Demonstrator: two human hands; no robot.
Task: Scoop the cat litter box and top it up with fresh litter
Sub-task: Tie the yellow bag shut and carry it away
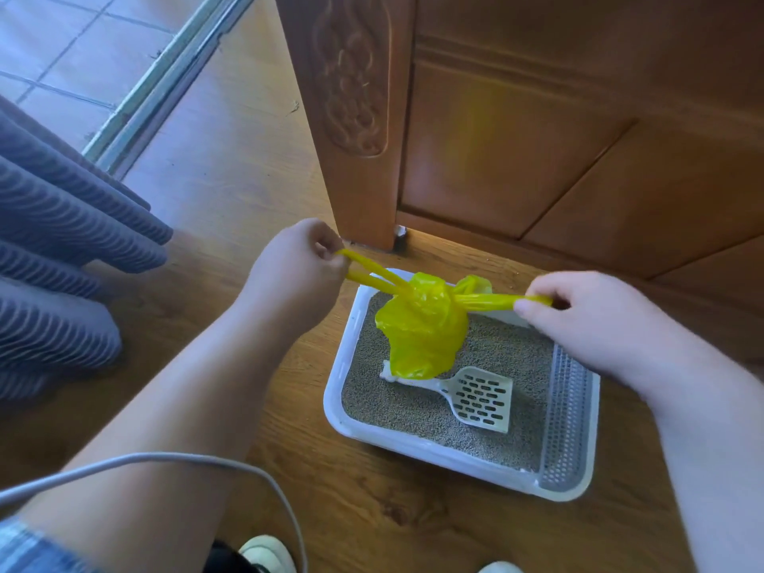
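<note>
Pulling outward, my left hand (299, 258) pinches two yellow handle loops in a tight grip while my right hand (578, 312) pinches the other stretched handle of the yellow bag (421, 324). It hangs taut between them above the far part of the white litter box (364, 432) on the wooden floor (372, 514). A white slotted scoop (475, 397) lies on the grey litter (413, 411), right of centre.
</note>
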